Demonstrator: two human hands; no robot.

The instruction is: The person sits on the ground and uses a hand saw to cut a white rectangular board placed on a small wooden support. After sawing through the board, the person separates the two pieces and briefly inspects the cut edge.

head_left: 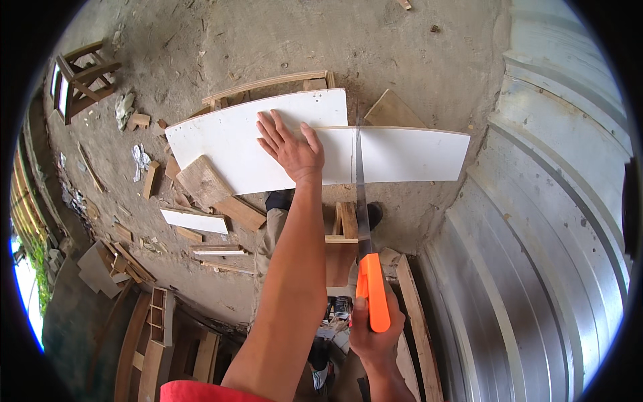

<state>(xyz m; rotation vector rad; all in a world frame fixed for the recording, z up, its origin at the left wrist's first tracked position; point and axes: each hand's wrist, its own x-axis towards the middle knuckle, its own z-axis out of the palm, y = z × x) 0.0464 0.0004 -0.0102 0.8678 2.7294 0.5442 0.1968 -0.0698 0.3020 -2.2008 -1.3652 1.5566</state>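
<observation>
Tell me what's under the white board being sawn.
Under the white board, a wooden stand shows below its near edge, and a dirt floor beyond. The stand's top and the board's underside are covered.

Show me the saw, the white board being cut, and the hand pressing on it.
saw (372, 295): head view, on its orange handle.
white board (408, 154): head view, bare face right of the blade.
left hand (293, 149): head view, back of the hand.

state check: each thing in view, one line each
Left hand: flat, fingers spread, pressing on board.
Right hand: closed on saw's orange handle.
Saw: blade in the cut, across the board.
Board: white, lying flat, partly sawn.
Stool: upright, under the board.
</observation>
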